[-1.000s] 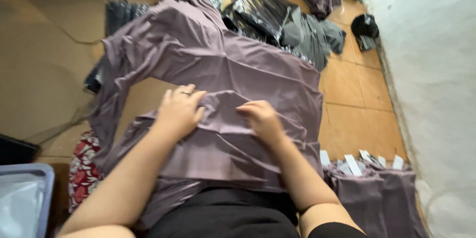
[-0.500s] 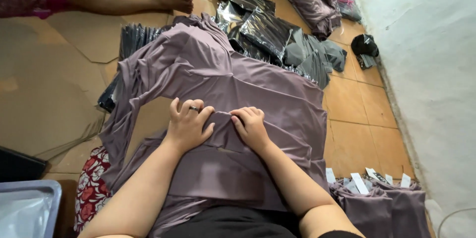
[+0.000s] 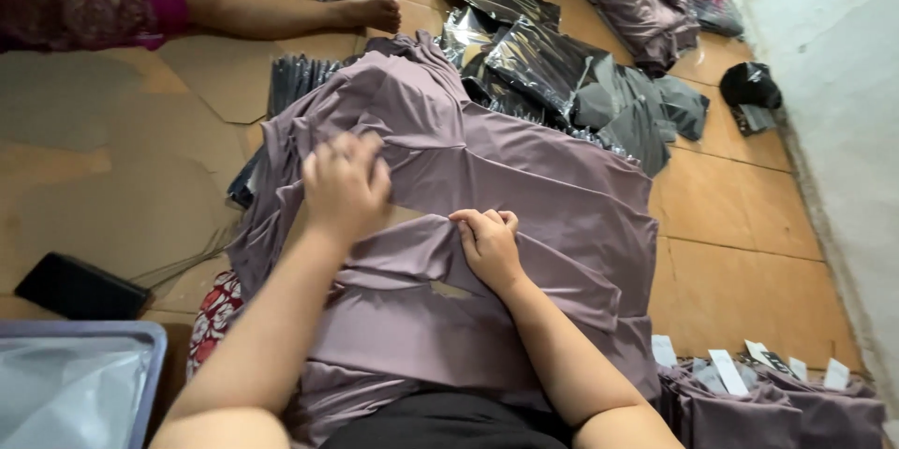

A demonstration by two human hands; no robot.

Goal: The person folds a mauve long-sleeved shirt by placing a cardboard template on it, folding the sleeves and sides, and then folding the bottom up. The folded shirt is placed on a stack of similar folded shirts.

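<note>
Gripping a fold of the mauve garment (image 3: 524, 177), your left hand (image 3: 345, 185) sits left of centre in the frame, its fingers curled shut over a pinch of the cloth; the hand is somewhat blurred. Your right hand (image 3: 489, 248) lies just below centre, knuckles up, fingers bent and closed on the edge of a lower fold of the same garment. The two hands are near each other but apart, the left one higher in the frame than the right.

You have the garment spread across the middle of the picture, from your lap at the bottom edge up toward the shiny plastic bags (image 3: 524, 46) at upper centre, with its far end bunched near them. It lies partly on brown cardboard sheets (image 3: 103, 159) that fill the left side and partly on the orange floor tiles (image 3: 740, 252) at right.

At lower right sits a stack of folded mauve garments (image 3: 768, 407) with white tags (image 3: 729, 371) sticking up. At lower left is the corner of a grey-blue tray (image 3: 150, 346), with a flat black object (image 3: 82, 288) just above it. Another person's bare leg and foot (image 3: 300, 14) stretch along the upper left. A white wall (image 3: 843, 84) runs down the right edge.
</note>
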